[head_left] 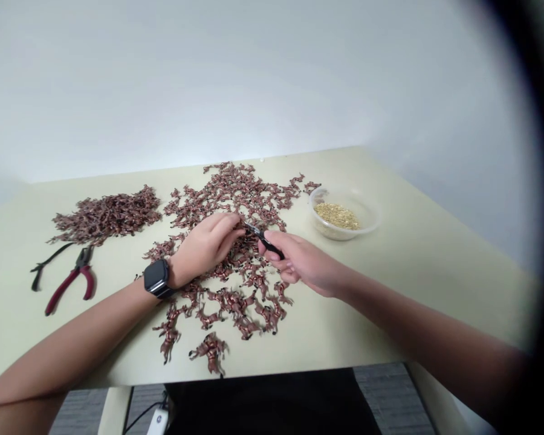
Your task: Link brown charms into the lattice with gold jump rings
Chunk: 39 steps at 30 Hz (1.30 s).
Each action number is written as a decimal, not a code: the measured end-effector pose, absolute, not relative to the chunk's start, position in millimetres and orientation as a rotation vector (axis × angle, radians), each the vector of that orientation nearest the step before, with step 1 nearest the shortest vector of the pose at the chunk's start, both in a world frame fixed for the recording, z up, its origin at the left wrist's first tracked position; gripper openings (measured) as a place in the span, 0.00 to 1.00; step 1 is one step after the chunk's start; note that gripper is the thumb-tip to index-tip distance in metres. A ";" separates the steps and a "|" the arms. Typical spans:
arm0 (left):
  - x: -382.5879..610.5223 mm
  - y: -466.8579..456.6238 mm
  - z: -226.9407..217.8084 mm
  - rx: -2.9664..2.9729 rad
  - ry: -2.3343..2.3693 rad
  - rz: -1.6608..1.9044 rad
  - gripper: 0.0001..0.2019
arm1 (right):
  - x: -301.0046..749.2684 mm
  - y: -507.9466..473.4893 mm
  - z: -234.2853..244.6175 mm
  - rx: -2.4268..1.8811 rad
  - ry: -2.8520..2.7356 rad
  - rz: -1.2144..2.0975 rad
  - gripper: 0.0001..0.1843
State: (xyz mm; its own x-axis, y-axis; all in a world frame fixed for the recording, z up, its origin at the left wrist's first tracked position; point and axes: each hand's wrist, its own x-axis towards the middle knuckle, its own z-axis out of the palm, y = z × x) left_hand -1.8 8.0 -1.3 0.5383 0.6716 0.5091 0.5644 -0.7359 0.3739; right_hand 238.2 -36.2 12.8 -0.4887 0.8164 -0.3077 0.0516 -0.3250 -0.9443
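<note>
small brown horse figures [236, 302] spread across the table [390, 284] beneath us — our left hand [206, 244] curled nearly shut above them, whatever it pinches hidden — while our right hand [299, 260] grips a small black tool [267, 241], its tip just beside the left fingertips [238, 226].

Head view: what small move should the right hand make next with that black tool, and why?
Probably pause the right hand and ease the black-handled tool slightly back. Its tip sits right at the fingertips of the left hand, above the brown horse-shaped figures, so bare fingers are close to it.
</note>
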 end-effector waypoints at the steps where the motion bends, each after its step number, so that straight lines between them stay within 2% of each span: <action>1: 1.4 5.2 0.4 2.433 1.075 1.030 0.10 | 238.9 -36.5 12.7 -1.178 -1.458 1.726 0.22; 6: 16.0 -8.0 9.4 1.500 0.799 1.001 0.11 | 244.7 -35.7 11.3 -1.247 -1.886 0.895 0.16; 11: 19.4 -13.0 13.5 1.191 0.662 0.926 0.10 | 251.6 -28.2 6.9 -1.178 -2.066 0.544 0.15; 27: 20.4 -15.9 17.8 1.098 0.635 0.889 0.13 | 257.0 -24.6 8.3 -1.107 -2.214 0.547 0.14; 31: 21.5 -16.9 14.6 1.130 0.653 0.901 0.11 | 254.8 -26.4 8.0 -1.115 -2.192 0.558 0.14; 34: 21.6 -17.1 6.4 1.372 0.731 0.998 0.10 | 249.0 -31.9 9.9 -1.143 -2.125 0.651 0.13; 39: 14.0 -12.7 -3.4 2.049 0.982 1.189 0.08 | 240.1 -42.5 13.3 -1.159 -1.945 1.069 0.15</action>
